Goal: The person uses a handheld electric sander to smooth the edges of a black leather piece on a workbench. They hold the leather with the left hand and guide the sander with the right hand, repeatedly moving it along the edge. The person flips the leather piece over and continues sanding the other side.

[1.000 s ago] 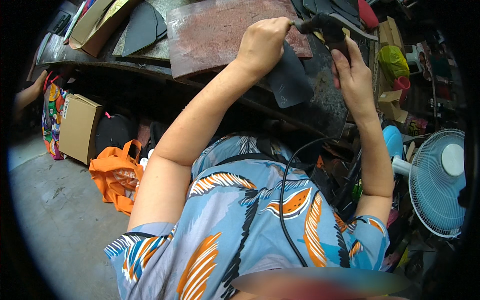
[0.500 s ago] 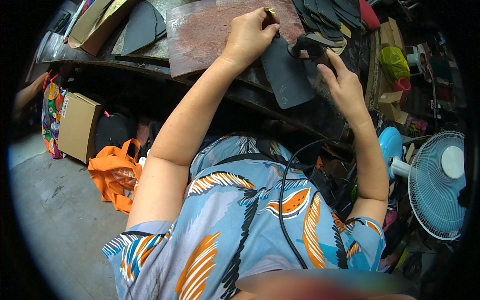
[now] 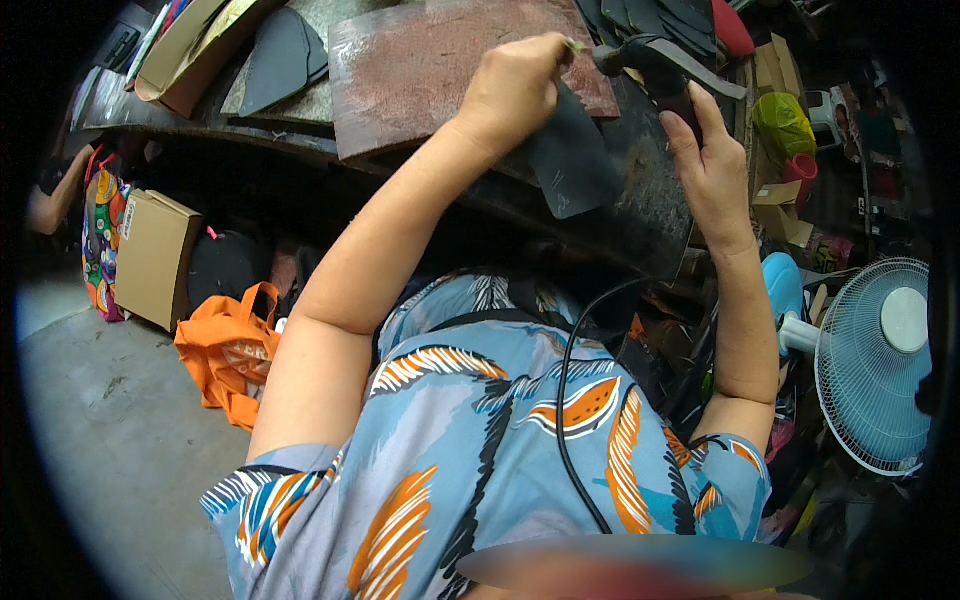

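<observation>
My left hand point(image 3: 515, 88) is closed at the upper end of a black, sole-shaped flat piece point(image 3: 578, 165), which hangs down past the bench edge. A small pale-yellow bit point(image 3: 573, 46) shows at its fingertips, too small to name. My right hand point(image 3: 712, 170) grips a hammer point(image 3: 655, 62) by its dark handle. The hammer's round face is close to my left fingertips, and its long curved end points to the right. Under my left hand lies a worn reddish board point(image 3: 430, 75) on the bench.
Dark cut pieces lie stacked at the back left point(image 3: 280, 65) and back right point(image 3: 650, 20). An open cardboard box point(image 3: 190, 60) stands on the bench's left. A fan point(image 3: 870, 365) is at the right; an orange bag point(image 3: 232, 345) and a carton point(image 3: 158, 258) are on the floor at left.
The black piece has tilted, and my left hand has turned and shifted slightly right and nearer. My right hand has moved right with the hammer, whose head has swung upward.
</observation>
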Motion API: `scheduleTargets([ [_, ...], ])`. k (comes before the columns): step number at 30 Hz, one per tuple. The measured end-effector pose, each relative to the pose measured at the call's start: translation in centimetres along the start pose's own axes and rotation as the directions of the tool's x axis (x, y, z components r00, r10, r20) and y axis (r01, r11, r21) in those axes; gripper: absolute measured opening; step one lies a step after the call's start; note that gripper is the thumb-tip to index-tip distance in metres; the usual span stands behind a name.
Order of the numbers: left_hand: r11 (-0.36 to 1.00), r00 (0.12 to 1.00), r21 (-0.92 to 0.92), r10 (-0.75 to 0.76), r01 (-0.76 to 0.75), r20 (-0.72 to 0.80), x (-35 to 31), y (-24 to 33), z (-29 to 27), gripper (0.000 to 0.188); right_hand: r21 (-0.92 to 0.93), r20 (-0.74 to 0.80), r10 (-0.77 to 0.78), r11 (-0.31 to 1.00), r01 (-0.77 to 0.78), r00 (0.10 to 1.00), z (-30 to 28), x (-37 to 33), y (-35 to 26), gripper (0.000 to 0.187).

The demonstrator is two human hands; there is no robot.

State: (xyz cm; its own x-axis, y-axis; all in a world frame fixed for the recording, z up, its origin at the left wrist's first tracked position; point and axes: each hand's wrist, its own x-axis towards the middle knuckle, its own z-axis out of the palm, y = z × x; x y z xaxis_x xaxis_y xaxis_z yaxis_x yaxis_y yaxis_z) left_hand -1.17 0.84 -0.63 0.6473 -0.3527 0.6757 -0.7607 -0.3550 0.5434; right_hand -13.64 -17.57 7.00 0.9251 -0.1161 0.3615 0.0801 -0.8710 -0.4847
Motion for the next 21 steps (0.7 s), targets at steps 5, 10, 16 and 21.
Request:
scheduleTargets([
  [5,0.922,0.959,-0.276,-0.283,0.272,0.0,-0.1,-1.0,-0.2,0.013,-0.179,0.224,-0.002,0.983,0.043,0.975,0.9,-0.8,2.1,0.046],
  [10,0.853,0.917,-0.342,-0.391,0.396,0.086,0.0,-1.7,-0.3,0.017,-0.144,0.182,0.036,0.99,-0.01,0.983,1.9,-1.2,3.1,0.047],
  [16,0.935,0.969,-0.254,-0.243,0.248,0.049,-0.2,-1.6,0.1,0.016,-0.059,0.224,0.029,0.998,-0.016,0.974,-0.4,0.1,0.4,0.049],
  [21,0.987,0.998,-0.149,-0.046,0.05,0.031,0.1,-0.9,0.1,0.012,0.462,-0.231,-0.179,0.845,0.269,0.956,-4.1,1.7,-2.5,0.035],
])
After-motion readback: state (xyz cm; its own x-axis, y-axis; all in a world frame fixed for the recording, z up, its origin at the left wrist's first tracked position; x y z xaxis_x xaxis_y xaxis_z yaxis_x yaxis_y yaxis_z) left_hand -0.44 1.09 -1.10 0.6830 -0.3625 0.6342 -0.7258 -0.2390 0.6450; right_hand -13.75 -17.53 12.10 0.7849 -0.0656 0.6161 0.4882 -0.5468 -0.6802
